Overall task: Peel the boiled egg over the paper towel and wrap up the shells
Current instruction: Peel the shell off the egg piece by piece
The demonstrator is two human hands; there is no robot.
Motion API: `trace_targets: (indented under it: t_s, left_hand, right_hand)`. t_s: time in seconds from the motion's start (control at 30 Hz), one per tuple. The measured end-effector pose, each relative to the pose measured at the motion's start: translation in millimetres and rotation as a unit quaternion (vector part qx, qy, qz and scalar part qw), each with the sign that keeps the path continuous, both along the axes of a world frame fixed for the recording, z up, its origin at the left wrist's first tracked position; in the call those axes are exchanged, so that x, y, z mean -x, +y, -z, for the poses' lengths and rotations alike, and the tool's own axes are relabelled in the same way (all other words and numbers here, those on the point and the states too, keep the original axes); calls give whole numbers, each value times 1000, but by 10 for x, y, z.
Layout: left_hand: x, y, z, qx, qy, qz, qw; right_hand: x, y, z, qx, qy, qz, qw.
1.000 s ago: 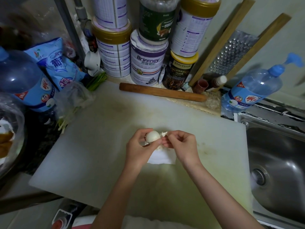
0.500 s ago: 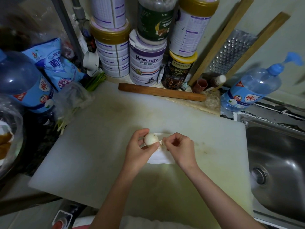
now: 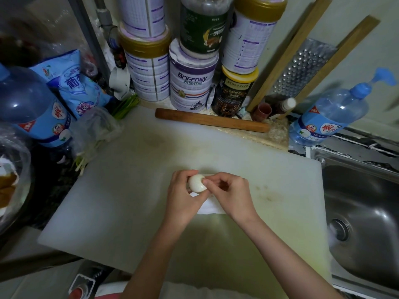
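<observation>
A pale boiled egg (image 3: pixel 197 183) is held above a white paper towel (image 3: pixel 209 207) that lies on the white cutting board (image 3: pixel 129 190). My left hand (image 3: pixel 181 199) cups the egg from the left and below. My right hand (image 3: pixel 231 194) is beside it on the right, with thumb and fingertips pinched against the egg's right side. Most of the paper towel is hidden under both hands. Any shell pieces on the towel are hidden.
A wooden rolling pin (image 3: pixel 212 120) lies at the board's far edge, with stacked tins (image 3: pixel 190 87) behind it. Blue bottles stand at left (image 3: pixel 30 113) and right (image 3: pixel 330 117). A steel sink (image 3: pixel 362 212) is on the right. A plastic bag of greens (image 3: pixel 95 130) sits at the left.
My right hand held a shell piece up beside the egg, dropped toward the towel, and is now pinching at the egg's side again. The egg has stayed in my left hand.
</observation>
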State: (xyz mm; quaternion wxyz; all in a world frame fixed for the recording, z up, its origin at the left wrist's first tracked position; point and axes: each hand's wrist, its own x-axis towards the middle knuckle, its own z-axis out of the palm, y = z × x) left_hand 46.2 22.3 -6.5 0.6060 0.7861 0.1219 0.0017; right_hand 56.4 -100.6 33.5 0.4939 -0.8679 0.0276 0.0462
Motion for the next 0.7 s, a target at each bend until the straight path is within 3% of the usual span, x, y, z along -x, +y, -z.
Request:
trace_targets:
  t_s: [0.13, 0.27, 0.47, 0.7]
  left_hand:
    - [-5, -14, -29, -21, 3, -8, 1000]
    - [8, -5, -64, -30, 8, -12, 999]
    - [26, -24, -92, -55, -2, -17, 998]
    - [20, -52, -105, -6, -6, -14, 1000]
  right_hand:
    - [31, 9, -3, 116, -97, -70, 986]
    - [63, 0, -1, 158, -141, -80, 974]
    - [52, 20, 9, 125, -98, -9, 987]
    - [-7, -13, 13, 70, -31, 60, 995]
